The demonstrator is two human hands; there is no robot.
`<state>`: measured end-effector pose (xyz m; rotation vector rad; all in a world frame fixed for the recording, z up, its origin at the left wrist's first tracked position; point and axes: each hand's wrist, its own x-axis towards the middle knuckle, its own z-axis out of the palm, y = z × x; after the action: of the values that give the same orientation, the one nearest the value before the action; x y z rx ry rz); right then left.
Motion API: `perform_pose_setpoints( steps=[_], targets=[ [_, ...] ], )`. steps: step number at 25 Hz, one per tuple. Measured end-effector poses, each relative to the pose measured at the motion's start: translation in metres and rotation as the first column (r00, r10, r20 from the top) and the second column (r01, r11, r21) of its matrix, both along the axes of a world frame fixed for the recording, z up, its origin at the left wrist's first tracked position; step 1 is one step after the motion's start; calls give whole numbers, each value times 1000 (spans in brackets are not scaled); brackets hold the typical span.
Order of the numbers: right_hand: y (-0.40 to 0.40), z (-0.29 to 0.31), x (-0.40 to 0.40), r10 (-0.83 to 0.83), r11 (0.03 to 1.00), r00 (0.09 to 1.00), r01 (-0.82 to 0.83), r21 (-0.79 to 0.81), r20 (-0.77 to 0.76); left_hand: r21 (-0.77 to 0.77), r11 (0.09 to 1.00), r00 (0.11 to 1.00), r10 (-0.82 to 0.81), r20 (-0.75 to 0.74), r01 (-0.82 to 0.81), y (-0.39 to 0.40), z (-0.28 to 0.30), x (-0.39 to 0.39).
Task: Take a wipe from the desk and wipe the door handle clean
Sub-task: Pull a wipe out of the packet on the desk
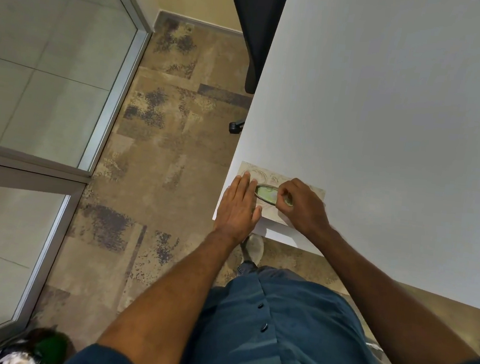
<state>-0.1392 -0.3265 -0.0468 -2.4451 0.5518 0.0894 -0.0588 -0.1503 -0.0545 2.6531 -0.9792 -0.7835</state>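
Observation:
A flat beige wipe box [275, 175] with a pale floral print lies at the near left corner of the white desk [388, 108]. Its oval opening [265, 193] shows a greenish wipe inside. My left hand [239, 208] rests flat on the box's left end, fingers together, holding it down. My right hand [301, 206] is at the right end of the opening, thumb and fingers pinched on the wipe there. No door handle is in view.
A glass door and partition with grey metal frames [118, 86] stand to the left. Patterned brown carpet [161, 158] runs between them and the desk. A black office chair [257, 35] with a caster sits at the desk's far left edge.

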Motion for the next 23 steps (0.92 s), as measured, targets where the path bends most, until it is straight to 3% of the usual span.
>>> perform_pose_setpoints(
  steps=[6,15,18,20,23],
  targets=[
    [5,22,0,-259,897,963,208,391,81,-4,1000,999,-31,10,31,2,1,3],
    [16,71,36,-467,801,849,288,525,248,-35,999,997,1,-82,-4,4,7,10],
    [15,81,53,-519,747,830,323,581,204,-130,976,969,147,-196,-174,0,28,16],
    [17,85,62,-546,708,821,347,615,166,-226,877,846,293,-447,-423,-3,54,19],
    [34,97,83,-546,644,829,324,693,119,-237,433,398,333,-855,-870,11,93,31]
  ],
)
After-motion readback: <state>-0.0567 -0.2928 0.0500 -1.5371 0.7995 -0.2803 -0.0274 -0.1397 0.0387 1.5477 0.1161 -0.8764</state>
